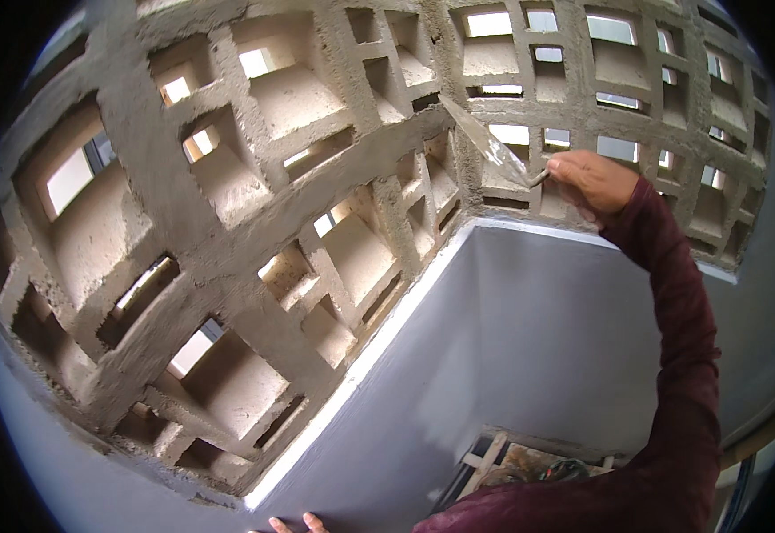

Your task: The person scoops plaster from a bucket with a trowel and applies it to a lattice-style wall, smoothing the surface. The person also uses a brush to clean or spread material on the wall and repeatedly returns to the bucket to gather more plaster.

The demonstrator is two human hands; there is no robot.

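My right hand, in a dark maroon sleeve, is closed round the handle of a pointing trowel. The trowel's long metal blade, smeared with pale material, slants up and left. Its tip is at or close to the inner corner of a rough cement lattice wall pierced by many rectangular openings. Only some fingertips of my left hand show at the bottom edge. They are spread apart against the smooth grey wall below the lattice; the rest of that hand is out of view.
A white ledge runs under the lattice and turns at the corner. Beneath it are smooth grey walls. Far below, partly behind my sleeve, lies a wooden frame with a dirty board and tangled dark stuff on it.
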